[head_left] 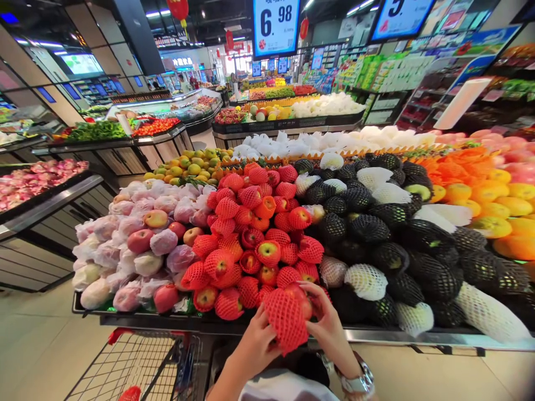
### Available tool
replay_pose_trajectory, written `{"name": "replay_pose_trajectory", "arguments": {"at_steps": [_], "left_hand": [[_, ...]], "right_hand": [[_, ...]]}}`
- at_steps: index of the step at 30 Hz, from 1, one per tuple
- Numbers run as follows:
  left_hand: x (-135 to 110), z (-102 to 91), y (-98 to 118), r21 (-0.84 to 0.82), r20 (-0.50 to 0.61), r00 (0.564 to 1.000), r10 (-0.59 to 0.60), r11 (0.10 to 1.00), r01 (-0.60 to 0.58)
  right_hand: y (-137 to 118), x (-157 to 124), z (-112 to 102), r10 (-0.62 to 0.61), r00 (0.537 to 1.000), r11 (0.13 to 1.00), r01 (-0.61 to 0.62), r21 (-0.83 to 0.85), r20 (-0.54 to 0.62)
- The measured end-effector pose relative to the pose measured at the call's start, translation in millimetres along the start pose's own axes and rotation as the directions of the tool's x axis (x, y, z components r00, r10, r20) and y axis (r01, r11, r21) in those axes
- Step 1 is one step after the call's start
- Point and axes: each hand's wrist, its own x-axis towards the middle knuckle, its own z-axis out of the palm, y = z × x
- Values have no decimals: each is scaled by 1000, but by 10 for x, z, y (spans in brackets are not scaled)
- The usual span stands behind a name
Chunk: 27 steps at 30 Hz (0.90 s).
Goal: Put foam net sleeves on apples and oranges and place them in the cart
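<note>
Between my two hands, at the front edge of the fruit stand, is an apple in a red foam net (pixel 285 322). My left hand (pixel 258 341) grips the net from the left side, its fingers partly hidden behind it. My right hand (pixel 326 320) curls around the right side, fingertips on the bare red skin of the apple that shows at the net's opening. Just beyond lies a heap of apples in red nets (pixel 270 253), some partly uncovered.
Wrapped apples (pixel 137 245) lie left on the stand; fruit in black nets (pixel 393 256) lies right, with oranges (pixel 493 192) farther over. Below left stands a wire shopping cart (pixel 125 362) with a red netted item (pixel 130 394) inside. A price screen (pixel 276 28) hangs overhead.
</note>
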Motion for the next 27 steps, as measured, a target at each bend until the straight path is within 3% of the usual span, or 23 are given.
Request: {"name": "replay_pose_trajectory", "arguments": {"at_steps": [4,9,14,18,21,27], "left_hand": [[12,66,22,-103,-19,976,-219,971,216],[55,87,80,-223,-47,937,-346,918,328],[-6,92,25,-219,-277,905,-324,938,268],[-32,31,9,-354,-436,806,-401,899,257],[-7,-36,35,-463,-462,734,-498,841,279],[30,-104,96,-499,-467,725,-507,827,257]], "right_hand": [[1,-42,8,-57,994,998,55,19,98],[20,-76,116,-112,989,993,108,41,102],[20,-138,208,-121,977,987,137,-82,177],[19,-148,250,-129,970,986,148,-77,204],[2,-107,293,-142,980,977,161,-137,141],[-65,-32,373,-240,955,946,270,-180,173]]}}
